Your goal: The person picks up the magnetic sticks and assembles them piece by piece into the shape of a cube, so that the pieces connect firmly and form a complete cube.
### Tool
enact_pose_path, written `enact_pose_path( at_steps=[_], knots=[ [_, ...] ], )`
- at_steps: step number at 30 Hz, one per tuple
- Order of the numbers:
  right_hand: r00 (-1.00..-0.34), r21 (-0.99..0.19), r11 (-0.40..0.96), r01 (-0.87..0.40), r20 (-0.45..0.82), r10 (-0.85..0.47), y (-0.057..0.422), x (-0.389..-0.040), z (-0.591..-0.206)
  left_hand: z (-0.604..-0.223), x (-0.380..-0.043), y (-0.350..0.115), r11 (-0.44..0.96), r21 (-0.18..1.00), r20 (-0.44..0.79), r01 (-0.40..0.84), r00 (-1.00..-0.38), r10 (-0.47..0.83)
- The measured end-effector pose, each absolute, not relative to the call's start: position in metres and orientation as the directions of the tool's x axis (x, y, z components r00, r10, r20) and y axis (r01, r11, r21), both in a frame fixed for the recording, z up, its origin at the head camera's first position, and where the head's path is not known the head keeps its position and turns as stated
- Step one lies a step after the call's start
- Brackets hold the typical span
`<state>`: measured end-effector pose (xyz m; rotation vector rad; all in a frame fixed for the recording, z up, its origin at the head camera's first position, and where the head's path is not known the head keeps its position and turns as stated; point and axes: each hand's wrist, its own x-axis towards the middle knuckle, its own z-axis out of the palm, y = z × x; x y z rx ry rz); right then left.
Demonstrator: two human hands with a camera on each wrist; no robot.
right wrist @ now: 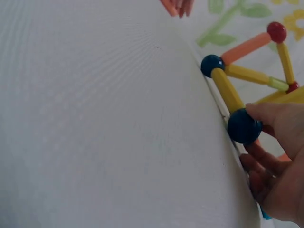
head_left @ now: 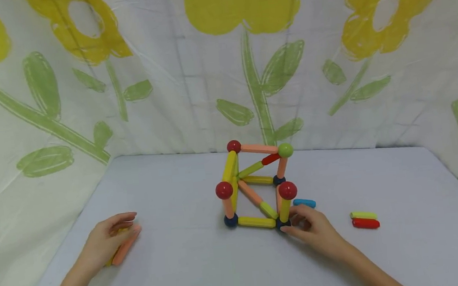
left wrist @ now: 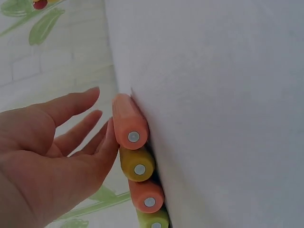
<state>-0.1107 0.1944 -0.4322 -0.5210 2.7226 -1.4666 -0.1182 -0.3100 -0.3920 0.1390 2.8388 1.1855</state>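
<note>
My right hand (head_left: pixel 314 231) pinches a dark blue ball (right wrist: pixel 243 126) at the near right bottom corner of a frame of magnetic rods and balls. A yellow rod (head_left: pixel 285 210) stands up from that ball, topped by a red ball (head_left: pixel 288 190). Another yellow rod (head_left: pixel 256 222) joins it to the dark blue ball (head_left: pixel 231 220) at the near left corner. Over on the left, my left hand (head_left: pixel 99 247) has its fingertips against an orange rod (left wrist: pixel 129 124), its fingers loosely extended. A mustard-yellow rod (left wrist: pixel 137 164) and further rods lie in a row beside it.
Behind my right hand lies a blue rod (head_left: pixel 304 203). Farther right, a lime rod (head_left: pixel 363 215) and a red rod (head_left: pixel 366 223) lie side by side on the white table (head_left: pixel 193 277). A flower-painted sheet (head_left: pixel 160 122) hangs behind the table.
</note>
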Motion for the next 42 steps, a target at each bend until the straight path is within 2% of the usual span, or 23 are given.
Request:
enact_pose_path(
  at_steps=[5,9,16,20,26,30,42],
  knots=[
    [-0.949,-0.816,0.512,-0.268,0.132,-0.286,0.193,-0.112,-0.437,-0.396,-0.118,-0.308,0.634,0.767,-0.065,0.096,-0.972,0.225],
    [-0.948,-0.834,0.487,-0.26,0.125,-0.291,0.194,-0.113,-0.438,-0.396,-0.117,-0.306,0.591,0.803,-0.1,0.082,-0.958,0.269],
    [-0.946,-0.849,0.46,-0.26,0.13,-0.296,0.195,-0.113,-0.439,-0.397,-0.117,-0.304,0.562,0.827,-0.157,0.007,-0.957,0.243],
    [-0.944,-0.858,0.44,-0.263,0.135,-0.3,0.194,-0.113,-0.439,-0.398,-0.117,-0.304,0.577,0.816,-0.147,0.019,-0.96,0.239],
    [-0.95,-0.859,0.448,-0.247,0.122,-0.289,0.193,-0.113,-0.441,-0.396,-0.115,-0.301,0.65,0.756,-0.085,0.083,-0.971,0.223],
    [-0.95,-0.852,0.459,-0.252,0.127,-0.287,0.193,-0.113,-0.442,-0.389,-0.116,-0.289,0.647,0.757,-0.045,0.095,-0.98,0.196],
    [-0.949,-0.849,0.459,-0.262,0.142,-0.28,0.194,-0.112,-0.443,-0.342,-0.125,-0.214,0.299,0.925,0.182,0.232,-0.966,0.186]
  ],
)
